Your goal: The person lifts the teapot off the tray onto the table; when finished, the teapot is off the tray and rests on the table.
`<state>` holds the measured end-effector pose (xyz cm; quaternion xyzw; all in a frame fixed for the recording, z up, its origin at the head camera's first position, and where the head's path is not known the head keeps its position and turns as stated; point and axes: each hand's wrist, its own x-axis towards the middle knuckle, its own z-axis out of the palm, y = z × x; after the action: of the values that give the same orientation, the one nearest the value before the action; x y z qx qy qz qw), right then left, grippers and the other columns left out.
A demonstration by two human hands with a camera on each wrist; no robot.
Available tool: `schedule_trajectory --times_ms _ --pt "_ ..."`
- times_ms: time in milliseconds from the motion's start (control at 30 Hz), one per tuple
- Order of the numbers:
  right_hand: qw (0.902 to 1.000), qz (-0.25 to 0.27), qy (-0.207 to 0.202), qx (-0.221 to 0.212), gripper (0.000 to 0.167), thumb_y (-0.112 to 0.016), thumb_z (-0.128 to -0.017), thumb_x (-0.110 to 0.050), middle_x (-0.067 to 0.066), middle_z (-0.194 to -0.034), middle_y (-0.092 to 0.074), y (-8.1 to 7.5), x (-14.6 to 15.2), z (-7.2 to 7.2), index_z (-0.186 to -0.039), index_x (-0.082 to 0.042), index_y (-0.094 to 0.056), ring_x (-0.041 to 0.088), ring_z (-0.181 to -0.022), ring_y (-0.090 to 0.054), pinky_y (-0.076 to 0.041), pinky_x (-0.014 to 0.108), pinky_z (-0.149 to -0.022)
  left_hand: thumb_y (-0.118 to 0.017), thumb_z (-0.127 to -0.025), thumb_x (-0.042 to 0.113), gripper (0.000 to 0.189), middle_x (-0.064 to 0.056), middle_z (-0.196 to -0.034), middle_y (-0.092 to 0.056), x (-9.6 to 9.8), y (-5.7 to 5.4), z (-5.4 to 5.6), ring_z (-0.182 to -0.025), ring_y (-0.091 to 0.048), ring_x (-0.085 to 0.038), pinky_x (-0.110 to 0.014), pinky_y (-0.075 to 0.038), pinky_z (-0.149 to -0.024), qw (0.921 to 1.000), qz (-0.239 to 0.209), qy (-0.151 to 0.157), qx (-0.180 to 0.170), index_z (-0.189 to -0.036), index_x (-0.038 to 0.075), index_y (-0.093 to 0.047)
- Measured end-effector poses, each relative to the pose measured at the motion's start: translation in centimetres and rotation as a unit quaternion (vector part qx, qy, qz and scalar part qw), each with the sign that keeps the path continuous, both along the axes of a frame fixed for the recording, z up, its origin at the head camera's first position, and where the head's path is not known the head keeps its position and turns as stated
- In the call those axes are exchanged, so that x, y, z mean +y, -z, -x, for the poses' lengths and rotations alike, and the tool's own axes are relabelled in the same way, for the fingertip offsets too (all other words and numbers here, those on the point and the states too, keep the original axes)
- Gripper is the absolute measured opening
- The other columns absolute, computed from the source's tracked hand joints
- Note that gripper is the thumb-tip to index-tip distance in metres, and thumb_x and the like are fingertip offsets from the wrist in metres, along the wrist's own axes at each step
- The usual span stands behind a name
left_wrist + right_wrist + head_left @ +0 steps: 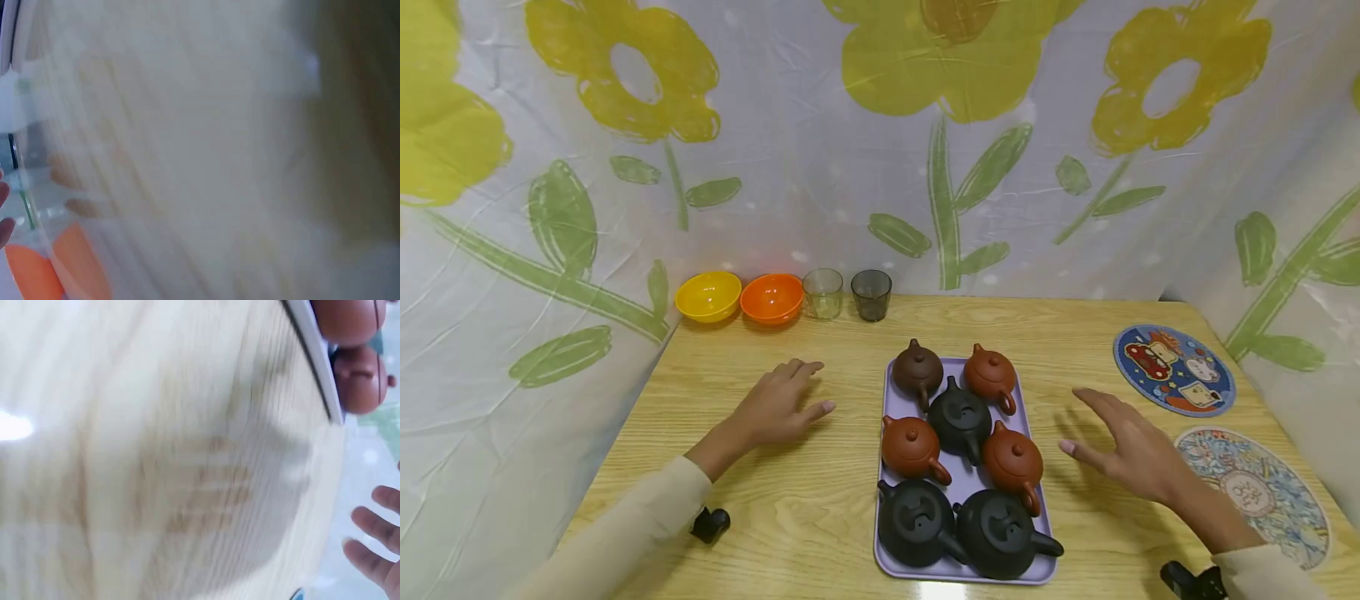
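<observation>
A lilac tray (891, 567) lies on the wooden table, crowded with several small teapots. Two large black teapots (916, 523) fill its near end, and another black teapot (958, 419) sits mid-tray. Reddish-brown teapots (911, 447) and a dark brown teapot (917, 369) take up the rest. To the left of the tray, my left hand (780, 406) hovers over the table with fingers extended, holding nothing. On the tray's other side, my right hand (1131, 446) is spread in the air, also holding nothing. Its fingers (375, 528) show at the right wrist view's edge.
Along the back edge stand a yellow bowl (708, 297), an orange bowl (772, 300), a clear cup (823, 294) and a dark grey cup (872, 296). Two round mats, one blue (1174, 371) and one pale patterned (1255, 496), lie at the right. A flowered curtain (790, 167) hangs behind.
</observation>
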<state>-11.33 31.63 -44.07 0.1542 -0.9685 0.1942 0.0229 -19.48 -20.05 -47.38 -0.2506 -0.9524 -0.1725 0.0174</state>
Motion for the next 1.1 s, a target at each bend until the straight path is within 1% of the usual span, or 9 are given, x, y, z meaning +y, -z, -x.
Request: schedule_trajectory --times_ms 100,167,267,367,500,733,867,1033,1100 --pt "0.9990 0.038 0.000 -0.023 0.070 -0.069 -0.093 -0.046 0.021 -0.143 -0.052 -0.3 -0.5 -0.7 -0.147 -0.007 -0.046 0.045 -0.122 -0.056 -0.052 0.063 -0.090 -0.058 -0.098 0.050 0.066 -0.015 -0.128 -0.059 1.0 0.1 0.0 -0.115 -0.059 -0.031 -0.053 -0.051 -0.098 0.9984 -0.048 0.000 -0.030 -0.144 0.004 -0.048" --pt "0.9975 0.064 -0.002 -0.031 0.062 -0.069 -0.094 -0.040 0.018 -0.138 -0.057 -0.6 -0.8 -1.2 -0.143 -0.007 -0.050 0.038 -0.113 -0.063 -0.057 0.053 -0.084 -0.059 -0.099 0.045 0.062 -0.016 -0.124 -0.061 1.7 0.0 0.1 -0.110 -0.060 -0.029 -0.050 -0.053 -0.096 0.9945 -0.087 -0.004 -0.059 -0.143 0.002 -0.048" --pt "0.9930 0.109 -0.006 -0.046 0.051 -0.070 -0.095 -0.032 0.015 -0.132 -0.062 -0.9 -1.2 -1.9 -0.137 -0.008 -0.056 0.026 -0.102 -0.068 -0.059 0.035 -0.075 -0.061 -0.100 0.036 0.056 -0.016 -0.120 -0.063 2.9 0.1 0.2 -0.106 -0.063 -0.026 -0.046 -0.056 -0.093 0.9853 -0.139 -0.011 -0.099 -0.140 -0.001 -0.049" --pt "0.9857 0.152 -0.006 -0.074 0.041 -0.068 -0.096 -0.027 0.012 -0.128 -0.066 -1.0 -1.5 -2.8 -0.132 -0.009 -0.060 0.013 -0.096 -0.068 -0.058 0.026 -0.069 -0.062 -0.100 0.028 0.050 -0.015 -0.117 -0.064 4.0 0.2 0.4 -0.102 -0.066 -0.024 -0.043 -0.057 -0.091 0.9732 -0.187 -0.019 -0.132 -0.138 -0.004 -0.051" --pt "0.9723 0.201 -0.006 -0.120 0.030 -0.065 -0.099 -0.023 0.012 -0.122 -0.068 -0.9 -1.9 -4.1 -0.126 -0.011 -0.064 0.003 -0.091 -0.065 -0.056 0.026 -0.064 -0.062 -0.099 0.021 0.044 -0.013 -0.113 -0.067 5.4 0.4 0.5 -0.097 -0.069 -0.020 -0.038 -0.059 -0.087 0.9555 -0.238 -0.037 -0.170 -0.134 -0.005 -0.053" --pt "0.9556 0.229 -0.019 -0.185 0.015 -0.062 -0.100 -0.023 0.002 -0.099 -0.071 -0.1 -2.6 -6.0 -0.109 -0.012 -0.068 0.005 -0.081 -0.062 -0.052 0.025 -0.059 -0.065 -0.096 0.015 0.038 -0.015 -0.110 -0.068 7.6 1.0 0.7 -0.094 -0.070 -0.021 -0.029 -0.059 -0.070 0.9211 -0.302 -0.077 -0.233 -0.129 -0.003 -0.057" --pt "0.9476 0.243 -0.041 -0.204 0.009 -0.063 -0.099 -0.020 -0.003 -0.090 -0.069 0.7 -3.0 -6.7 -0.104 -0.015 -0.068 0.007 -0.077 -0.062 -0.051 0.024 -0.058 -0.066 -0.093 0.010 0.037 -0.017 -0.107 -0.068 8.8 1.2 0.7 -0.087 -0.070 -0.020 -0.029 -0.060 -0.063 0.9054 -0.332 -0.096 -0.246 -0.125 -0.005 -0.058" --pt "0.9292 0.267 -0.067 -0.247 0.006 -0.065 -0.098 -0.019 -0.006 -0.093 -0.067 1.3 -3.5 -7.3 -0.100 -0.015 -0.069 0.009 -0.077 -0.061 -0.052 0.024 -0.059 -0.067 -0.092 0.011 0.038 -0.014 -0.107 -0.068 9.8 1.4 1.0 -0.071 -0.067 -0.017 -0.028 -0.058 -0.058 0.8975 -0.335 -0.116 -0.262 -0.126 -0.002 -0.058" --pt "0.9215 0.272 -0.070 -0.268 0.008 -0.065 -0.098 -0.021 -0.006 -0.094 -0.067 1.3 -3.6 -7.4 -0.101 -0.014 -0.069 0.009 -0.078 -0.061 -0.052 0.024 -0.061 -0.069 -0.091 0.013 0.039 -0.013 -0.107 -0.068 10.1 1.5 1.1 -0.068 -0.066 -0.016 -0.026 -0.056 -0.058 0.8991 -0.330 -0.123 -0.260 -0.126 -0.001 -0.058"
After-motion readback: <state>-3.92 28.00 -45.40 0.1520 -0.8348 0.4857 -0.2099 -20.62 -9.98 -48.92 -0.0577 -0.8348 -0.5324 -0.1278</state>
